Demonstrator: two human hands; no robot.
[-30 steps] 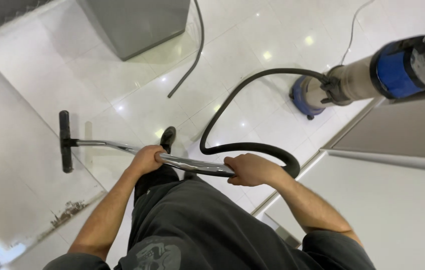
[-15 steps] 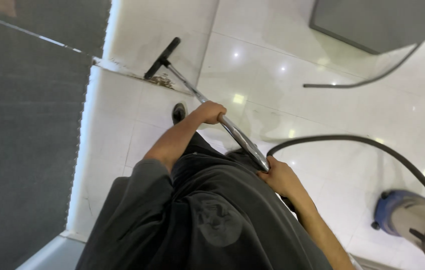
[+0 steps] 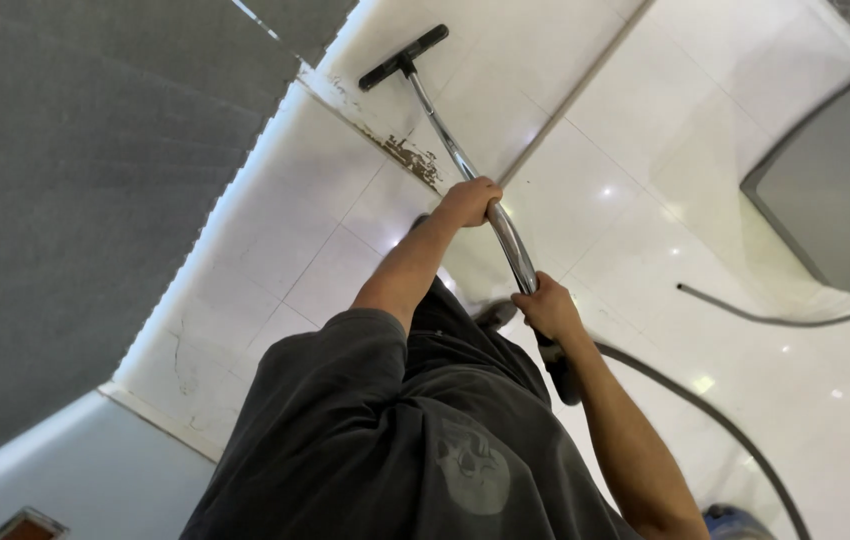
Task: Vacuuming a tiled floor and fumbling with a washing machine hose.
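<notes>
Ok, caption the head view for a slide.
Both hands, left ahead of right, grip a vacuum wand; nozzle by debris on white tile.

Floor [image 3: 645, 170]: glossy white tiles, thin grout lines, small bright reflections of ceiling lights; grey carpet [image 3: 75, 180] at left, meeting the tiles along a straight edge (brown debris [image 3: 407, 157] near the join); grey panel [image 3: 835, 210] at right; dark cable [image 3: 765, 318] lying beside it.

The floor nozzle [image 3: 403, 56] rests on the tiled floor [image 3: 645, 170], the carpet [image 3: 75, 180] to its left.
</notes>
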